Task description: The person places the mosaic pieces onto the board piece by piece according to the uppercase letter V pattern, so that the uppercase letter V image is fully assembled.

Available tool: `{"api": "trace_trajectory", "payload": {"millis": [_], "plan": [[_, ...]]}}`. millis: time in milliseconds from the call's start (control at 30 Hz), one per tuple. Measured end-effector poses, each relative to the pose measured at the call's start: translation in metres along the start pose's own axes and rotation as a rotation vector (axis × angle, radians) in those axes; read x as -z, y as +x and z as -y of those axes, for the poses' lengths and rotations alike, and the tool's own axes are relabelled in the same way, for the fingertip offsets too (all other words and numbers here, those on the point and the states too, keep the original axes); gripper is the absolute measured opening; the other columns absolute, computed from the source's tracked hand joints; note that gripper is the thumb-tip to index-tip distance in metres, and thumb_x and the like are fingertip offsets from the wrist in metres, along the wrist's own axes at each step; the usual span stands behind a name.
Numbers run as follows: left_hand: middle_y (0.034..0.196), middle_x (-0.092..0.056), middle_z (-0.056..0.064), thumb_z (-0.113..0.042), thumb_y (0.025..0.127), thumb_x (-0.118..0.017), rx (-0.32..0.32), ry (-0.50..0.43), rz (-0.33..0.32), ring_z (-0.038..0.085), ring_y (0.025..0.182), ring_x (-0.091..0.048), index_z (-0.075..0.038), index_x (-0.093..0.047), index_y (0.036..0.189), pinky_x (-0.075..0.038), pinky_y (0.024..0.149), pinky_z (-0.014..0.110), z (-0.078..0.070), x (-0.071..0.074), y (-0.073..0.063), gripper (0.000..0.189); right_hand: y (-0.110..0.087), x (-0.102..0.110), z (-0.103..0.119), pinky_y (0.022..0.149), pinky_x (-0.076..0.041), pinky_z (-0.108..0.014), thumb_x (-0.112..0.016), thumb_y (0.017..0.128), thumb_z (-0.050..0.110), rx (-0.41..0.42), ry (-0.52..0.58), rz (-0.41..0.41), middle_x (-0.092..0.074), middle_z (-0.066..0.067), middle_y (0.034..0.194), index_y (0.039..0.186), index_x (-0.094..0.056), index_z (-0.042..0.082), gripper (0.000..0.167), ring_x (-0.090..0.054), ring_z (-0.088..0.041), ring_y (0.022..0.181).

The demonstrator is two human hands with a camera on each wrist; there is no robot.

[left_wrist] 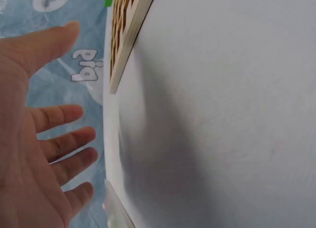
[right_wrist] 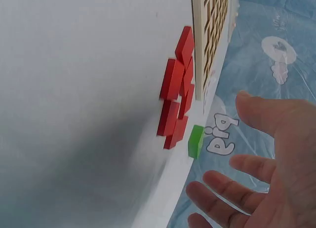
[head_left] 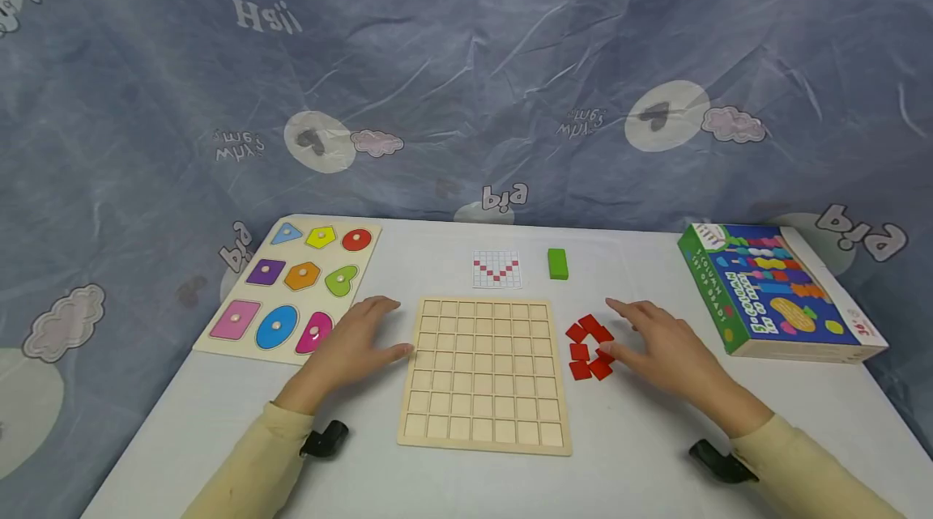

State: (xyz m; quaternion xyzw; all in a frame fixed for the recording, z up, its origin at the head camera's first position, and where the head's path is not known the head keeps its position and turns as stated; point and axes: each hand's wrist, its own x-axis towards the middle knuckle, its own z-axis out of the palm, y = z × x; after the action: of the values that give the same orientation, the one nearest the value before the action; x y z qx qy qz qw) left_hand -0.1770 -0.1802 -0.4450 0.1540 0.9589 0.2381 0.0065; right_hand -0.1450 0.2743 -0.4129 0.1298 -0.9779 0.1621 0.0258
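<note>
A wooden grid board with square compartments lies flat between the two hands. The left hand hovers at the board's left edge, fingers spread and holding nothing; in the left wrist view its palm and separated fingers show. Several red square tiles lie in a loose ring right of the board. Over the ring's right side is the right hand, its thumb overlapping a tile in the head view. The right wrist view shows that hand with loosely extended fingers, apart from the red tiles.
Behind the board lie a pattern card with a red V of squares and a green block. At the left is a shape puzzle board with knobbed pieces. A colourful box stands at the right, near the patterned cloth.
</note>
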Motion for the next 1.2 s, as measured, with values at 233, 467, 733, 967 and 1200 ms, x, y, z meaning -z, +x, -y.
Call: {"api": "trace_trajectory", "payload": {"millis": [233,467,733,967,1200], "plan": [[0.150,-0.049,0.009,-0.048,0.081,-0.084,-0.023,-0.104,0.115,0.031,0.142,-0.042,-0.010,-0.052,0.144,-0.037,0.117,0.051,0.003,-0.007,-0.004,0.081,-0.004,-0.006,0.005,0.089,-0.048,-0.062,-0.081,0.086,0.039,0.023,0.039,-0.014,-0.063,-0.016,0.126,0.144,-0.057,0.010,0.070,-0.066,-0.030,0.099],[0.156,-0.043,0.008,-0.046,0.073,-0.091,-0.045,-0.158,0.200,0.030,0.148,-0.034,-0.010,-0.050,0.147,-0.031,0.121,0.048,0.004,-0.011,-0.008,0.092,-0.009,-0.015,0.010,0.084,-0.047,-0.052,-0.085,0.084,0.037,0.028,0.067,-0.011,-0.066,-0.008,0.119,0.138,-0.063,0.012,0.064,-0.061,-0.022,0.094],[0.163,-0.035,0.005,-0.045,0.067,-0.095,-0.066,-0.159,0.268,0.032,0.156,-0.014,-0.013,-0.045,0.152,-0.017,0.124,0.053,0.002,-0.012,-0.010,0.104,-0.013,-0.024,0.011,0.088,-0.049,-0.055,-0.086,0.082,0.029,0.081,0.103,-0.006,-0.067,0.000,0.108,0.128,-0.069,0.012,0.052,-0.061,-0.018,0.093],[0.166,-0.031,0.003,-0.042,0.061,-0.098,-0.047,-0.149,0.278,0.030,0.156,-0.013,-0.014,-0.040,0.156,-0.017,0.124,0.053,0.001,-0.013,-0.010,0.114,-0.014,-0.030,0.014,0.083,-0.057,-0.044,-0.087,0.082,0.024,0.087,0.123,0.007,-0.068,-0.002,0.110,0.124,-0.072,0.014,0.045,-0.061,-0.019,0.094],[0.168,-0.025,0.003,-0.044,0.062,-0.097,-0.041,-0.129,0.291,0.029,0.157,-0.012,-0.014,-0.032,0.160,-0.016,0.125,0.051,0.002,-0.015,-0.009,0.122,-0.015,-0.032,0.018,0.071,-0.051,-0.029,-0.087,0.081,0.016,0.112,0.139,0.005,-0.068,0.006,0.102,0.118,-0.075,0.017,0.039,-0.054,-0.012,0.083]]}}
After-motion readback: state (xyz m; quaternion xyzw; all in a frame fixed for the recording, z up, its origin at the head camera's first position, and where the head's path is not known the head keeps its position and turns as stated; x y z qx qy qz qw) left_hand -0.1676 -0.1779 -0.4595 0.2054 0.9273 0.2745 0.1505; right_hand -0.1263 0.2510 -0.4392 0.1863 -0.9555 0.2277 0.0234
